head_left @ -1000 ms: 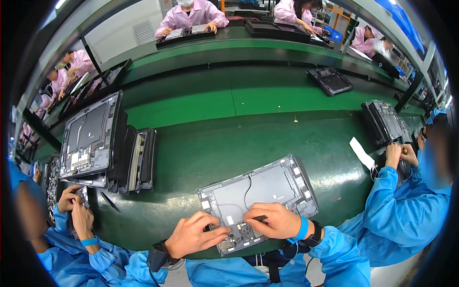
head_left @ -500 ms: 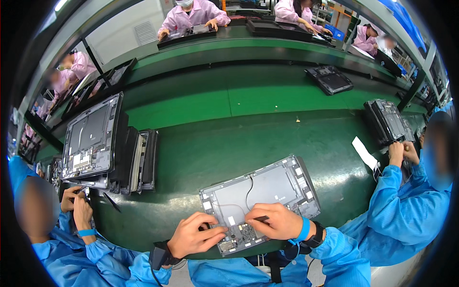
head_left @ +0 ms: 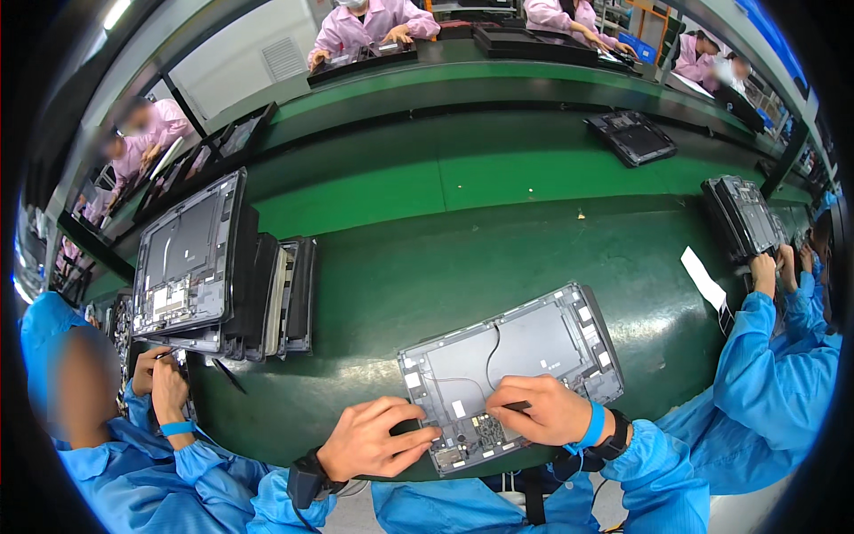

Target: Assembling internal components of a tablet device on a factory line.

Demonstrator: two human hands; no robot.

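An opened tablet-like device (head_left: 525, 343) lies at a slant on the green bench, its inside facing up. A thin black cable runs over its grey inner panel, and a circuit board (head_left: 488, 431) shows along its near side. Over that board, my right hand (head_left: 547, 411) is closed around a slim black tool (head_left: 516, 406); the tool's tip is hidden by the fingers. My left hand (head_left: 378, 438) rests at the device's near left corner, fingers bent and fingertips on its edge. Something dark shows between those fingers, too unclear to name.
A leaning stack of similar devices (head_left: 191, 258) stands at left, with a black pen-like tool (head_left: 229, 376) near it. Blue-sleeved co-workers sit close on both sides. Another stack (head_left: 743, 214), a white strip (head_left: 703, 278) and a lone device (head_left: 633, 138) lie to the right.
The whole view has shifted, so the bench and everything on it appear farther right. Both hands keep nearly the same places on the device, the black tool still in my right.
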